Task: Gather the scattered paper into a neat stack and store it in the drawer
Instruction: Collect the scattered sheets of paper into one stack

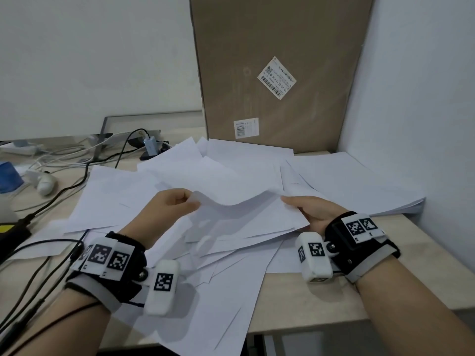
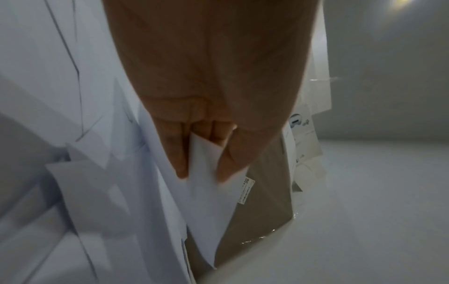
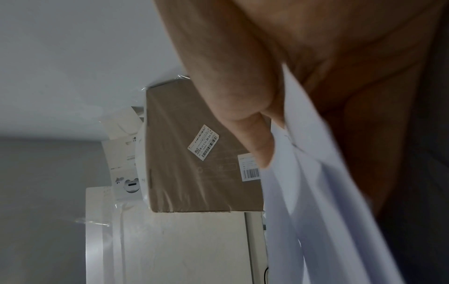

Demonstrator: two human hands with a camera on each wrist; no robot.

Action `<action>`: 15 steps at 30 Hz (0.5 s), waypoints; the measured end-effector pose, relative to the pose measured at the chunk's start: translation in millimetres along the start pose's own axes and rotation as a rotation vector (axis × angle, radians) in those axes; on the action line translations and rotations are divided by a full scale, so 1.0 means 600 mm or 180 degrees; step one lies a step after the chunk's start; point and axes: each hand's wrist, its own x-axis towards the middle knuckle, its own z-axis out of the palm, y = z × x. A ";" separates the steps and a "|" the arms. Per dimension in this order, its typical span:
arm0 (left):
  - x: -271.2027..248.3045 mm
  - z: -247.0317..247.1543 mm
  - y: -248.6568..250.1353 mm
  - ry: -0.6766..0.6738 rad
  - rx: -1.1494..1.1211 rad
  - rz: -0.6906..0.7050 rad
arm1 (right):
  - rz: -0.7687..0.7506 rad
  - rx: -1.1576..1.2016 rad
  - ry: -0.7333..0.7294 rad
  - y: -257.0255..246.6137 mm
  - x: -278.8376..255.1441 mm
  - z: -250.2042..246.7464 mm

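At frame centre the left hand (image 1: 171,205) and right hand (image 1: 312,211) each pinch an opposite edge of a sagging sheet (image 1: 239,209), thumbs curled on top, lifted over loose paper (image 1: 205,265) spilling past the desk (image 1: 308,299) front edge; a cardboard box (image 1: 277,68) walls the back, cables (image 1: 64,186) crowd the left

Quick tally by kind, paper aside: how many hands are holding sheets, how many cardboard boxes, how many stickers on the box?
Hands holding sheets: 2, left hand and right hand
Cardboard boxes: 1, cardboard box
Stickers on it: 2, upper label and lower label
Total: 5
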 end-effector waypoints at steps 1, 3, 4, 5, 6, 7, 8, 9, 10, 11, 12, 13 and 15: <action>0.000 -0.001 -0.001 -0.0139 -0.0029 -0.0022 | -0.0010 0.0027 -0.0011 0.000 -0.001 -0.001; 0.005 -0.004 -0.005 -0.0384 -0.0063 -0.0110 | -0.0049 -0.0024 -0.0030 -0.001 -0.001 -0.002; 0.007 -0.006 -0.007 -0.0465 -0.0122 -0.0118 | -0.0053 -0.0090 -0.0056 -0.001 -0.001 -0.002; 0.010 -0.008 -0.009 -0.0515 -0.0225 -0.0120 | -0.0054 -0.0153 -0.0092 -0.001 -0.002 -0.001; 0.013 -0.009 -0.012 -0.0533 -0.0353 -0.0137 | -0.0050 -0.0193 -0.0115 0.000 -0.001 0.000; 0.016 -0.010 -0.014 -0.0565 -0.0450 -0.0156 | -0.0035 -0.0216 -0.0132 0.001 0.001 -0.001; 0.016 -0.010 -0.015 -0.0643 -0.0482 -0.0164 | -0.0026 -0.0244 -0.0141 0.002 0.002 0.000; 0.017 -0.010 -0.014 -0.0748 -0.0448 -0.0164 | -0.0010 -0.0290 -0.0152 0.003 0.003 0.000; 0.019 -0.010 -0.015 -0.0843 -0.0388 -0.0170 | 0.0008 -0.0322 -0.0170 0.003 0.003 0.000; 0.022 -0.010 -0.016 -0.0902 -0.0331 -0.0205 | 0.0013 -0.0331 -0.0210 0.003 0.004 0.000; 0.024 -0.010 -0.019 -0.0917 -0.0330 -0.0232 | -0.0004 -0.0327 -0.0241 0.004 0.006 -0.001; 0.027 -0.011 -0.022 -0.0840 -0.0372 -0.0260 | -0.0051 -0.0292 -0.0235 0.004 0.010 -0.003; 0.034 -0.012 -0.026 -0.0418 -0.0594 -0.0309 | -0.0196 -0.0192 -0.0167 0.003 0.011 -0.004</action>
